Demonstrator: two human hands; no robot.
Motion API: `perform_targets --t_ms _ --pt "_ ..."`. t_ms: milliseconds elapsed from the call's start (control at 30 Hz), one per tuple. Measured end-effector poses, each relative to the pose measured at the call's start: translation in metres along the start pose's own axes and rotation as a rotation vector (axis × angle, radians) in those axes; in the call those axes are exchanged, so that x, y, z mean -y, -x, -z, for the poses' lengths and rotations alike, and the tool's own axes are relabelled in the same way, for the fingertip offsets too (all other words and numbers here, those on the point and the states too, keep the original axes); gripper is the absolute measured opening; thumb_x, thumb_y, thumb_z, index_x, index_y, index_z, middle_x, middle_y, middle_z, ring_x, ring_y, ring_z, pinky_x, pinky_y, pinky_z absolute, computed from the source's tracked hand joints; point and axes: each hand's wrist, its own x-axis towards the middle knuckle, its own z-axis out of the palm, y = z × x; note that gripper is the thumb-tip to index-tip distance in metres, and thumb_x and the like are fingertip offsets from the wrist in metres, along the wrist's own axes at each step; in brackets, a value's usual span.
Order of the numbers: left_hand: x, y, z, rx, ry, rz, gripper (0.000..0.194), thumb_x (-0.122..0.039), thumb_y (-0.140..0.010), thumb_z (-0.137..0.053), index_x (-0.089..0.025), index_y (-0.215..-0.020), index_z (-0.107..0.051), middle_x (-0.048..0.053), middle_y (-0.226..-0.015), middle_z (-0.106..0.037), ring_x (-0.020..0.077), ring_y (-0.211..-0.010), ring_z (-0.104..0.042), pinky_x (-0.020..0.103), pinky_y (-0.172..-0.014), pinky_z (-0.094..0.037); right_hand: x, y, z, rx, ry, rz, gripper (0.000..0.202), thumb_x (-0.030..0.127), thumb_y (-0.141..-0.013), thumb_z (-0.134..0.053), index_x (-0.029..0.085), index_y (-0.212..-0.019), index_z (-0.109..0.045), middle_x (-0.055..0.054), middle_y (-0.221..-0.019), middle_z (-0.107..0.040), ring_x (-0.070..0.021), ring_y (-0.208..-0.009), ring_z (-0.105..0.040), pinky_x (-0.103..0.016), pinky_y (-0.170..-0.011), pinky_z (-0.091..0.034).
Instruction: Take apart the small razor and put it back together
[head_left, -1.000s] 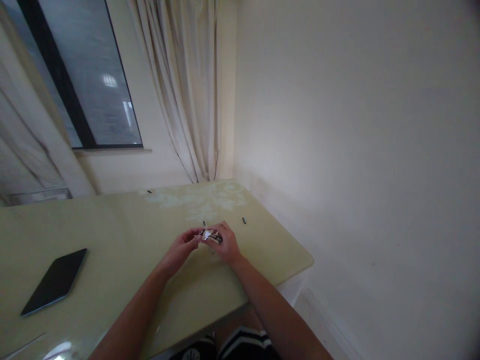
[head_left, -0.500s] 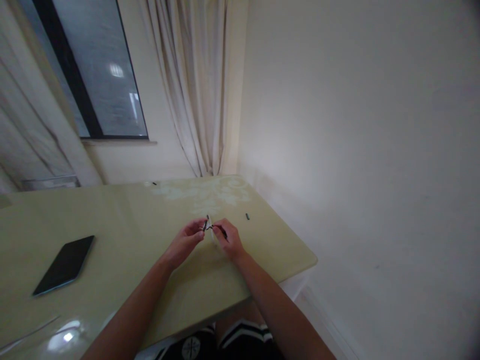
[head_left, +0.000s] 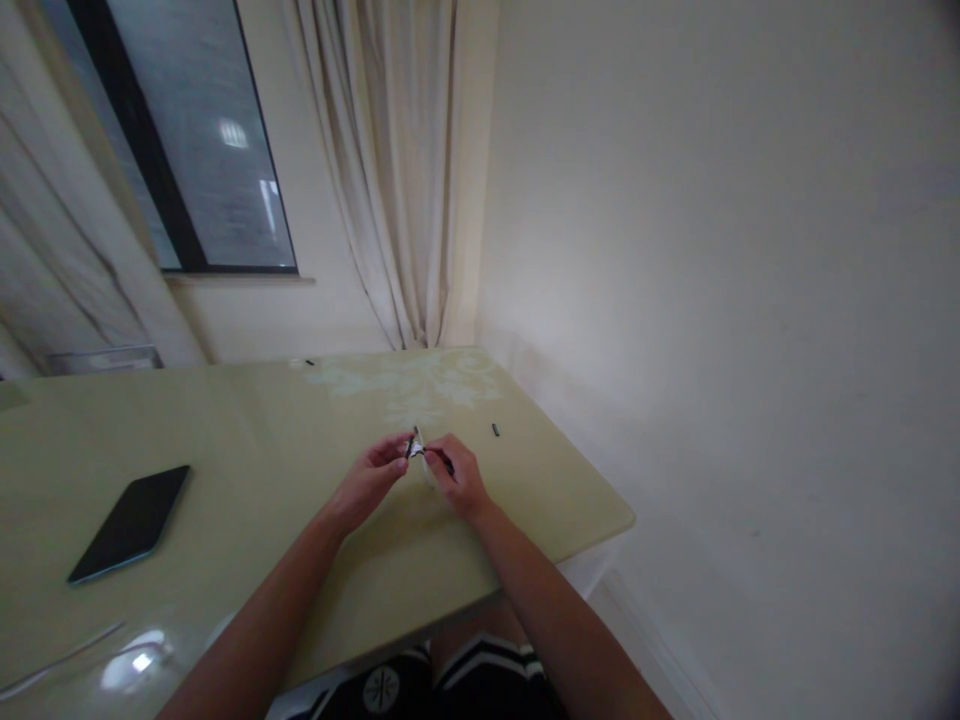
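Note:
Over the middle of the pale green table (head_left: 420, 580), my left hand (head_left: 373, 480) pinches a small dark and white object (head_left: 412, 445) between thumb and fingers. My right hand (head_left: 457, 474) is closed on a thin dark item whose tip meets the small object from the right. Most of that item is hidden by my fingers, and both things are too small to name. A small dark piece (head_left: 496, 430) lies on the table beyond my right hand.
A black tablet (head_left: 131, 524) lies on the left of the table, with a white cable (head_left: 64, 660) nearer the front left edge. Another tiny dark piece (head_left: 310, 362) is at the back edge. A wall (head_left: 712, 300) rises on the right.
The view has shifted very slightly. Both hands keep nearly the same position and hold, with the small object showing a little more white between them.

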Motion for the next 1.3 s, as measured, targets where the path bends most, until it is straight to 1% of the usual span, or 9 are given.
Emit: perform_targets --t_ms 133,300,533,667,833,967,1100,1300 --pt "0.0016 -0.0005 0.0 -0.003 -0.012 -0.017 0.057 -0.036 -0.06 -0.097 -0.022 -0.113 -0.079 0.007 -0.1 -0.077 0.0177 -0.084 -0.065 0.028 -0.08 -0.048 0.0007 0.0002 0.0006 -0.009 0.005 -0.009 0.026 0.04 -0.104 -0.051 0.021 -0.101 -0.069 -0.005 -0.088 -0.064 -0.0185 -0.081 -0.059 -0.03 -0.077 -0.049" --pt "0.0004 -0.0003 -0.0025 -0.002 0.01 -0.006 0.055 -0.036 -0.058 -0.097 -0.024 -0.109 -0.081 0.006 -0.099 -0.078 0.0172 -0.084 -0.065 0.028 -0.08 -0.048 0.0006 0.0001 0.0009 -0.032 -0.007 0.015 0.025 0.038 -0.104 -0.052 0.02 -0.101 -0.069 -0.006 -0.089 -0.064 -0.0183 -0.081 -0.059 -0.03 -0.079 -0.049" --pt "-0.0033 0.0019 -0.005 0.009 -0.012 0.003 0.053 -0.036 -0.06 -0.097 -0.023 -0.108 -0.081 0.005 -0.1 -0.078 0.0157 -0.084 -0.064 0.027 -0.081 -0.047 0.0002 0.0007 0.0015 -0.017 0.015 0.013 0.027 0.04 -0.104 -0.051 0.021 -0.102 -0.07 -0.006 -0.089 -0.065 -0.0185 -0.082 -0.06 -0.03 -0.079 -0.049" --pt "-0.004 0.0018 -0.0061 0.0 -0.033 -0.018 0.051 -0.037 -0.059 -0.097 -0.022 -0.106 -0.082 0.006 -0.098 -0.079 0.0184 -0.085 -0.066 0.03 -0.084 -0.049 0.0005 0.0002 0.0031 0.0 0.015 0.013 0.026 0.039 -0.104 -0.052 0.021 -0.102 -0.071 -0.006 -0.089 -0.066 -0.0191 -0.083 -0.061 -0.031 -0.079 -0.05" --pt "-0.0042 0.0008 -0.0058 -0.047 -0.105 -0.063 0.05 -0.036 -0.057 -0.096 -0.022 -0.104 -0.082 0.007 -0.096 -0.08 0.0213 -0.087 -0.069 0.035 -0.089 -0.052 0.0011 -0.0006 0.0051 0.021 0.008 0.044 0.028 0.038 -0.105 -0.052 0.022 -0.106 -0.074 -0.007 -0.091 -0.068 -0.02 -0.085 -0.062 -0.032 -0.081 -0.052" --pt "-0.0039 0.001 -0.0036 -0.058 -0.166 -0.071 0.049 -0.034 -0.058 -0.095 -0.021 -0.104 -0.083 0.008 -0.098 -0.081 0.0232 -0.089 -0.07 0.037 -0.09 -0.053 0.0 -0.0001 0.0056 0.053 0.017 0.04 0.031 0.039 -0.105 -0.05 0.022 -0.109 -0.076 -0.007 -0.088 -0.066 -0.0197 -0.081 -0.062 -0.031 -0.077 -0.052" --pt "-0.0033 0.0012 -0.0021 -0.075 -0.181 -0.063 0.047 -0.035 -0.058 -0.095 -0.021 -0.101 -0.084 0.009 -0.102 -0.082 0.0258 -0.094 -0.072 0.041 -0.095 -0.053 -0.0021 0.0002 0.003 0.062 0.002 0.041 0.033 0.041 -0.105 -0.051 0.021 -0.107 -0.077 -0.007 -0.085 -0.066 -0.02 -0.079 -0.061 -0.031 -0.074 -0.051" --pt "-0.0029 0.001 0.0011 -0.085 -0.23 -0.059 0.049 -0.036 -0.058 -0.094 -0.021 -0.104 -0.083 0.01 -0.108 -0.081 0.0294 -0.1 -0.072 0.046 -0.1 -0.052 -0.0053 0.0015 -0.0008 0.083 -0.01 0.016 0.034 0.043 -0.106 -0.049 0.024 -0.112 -0.076 -0.008 -0.092 -0.072 -0.0214 -0.085 -0.064 -0.034 -0.081 -0.053"
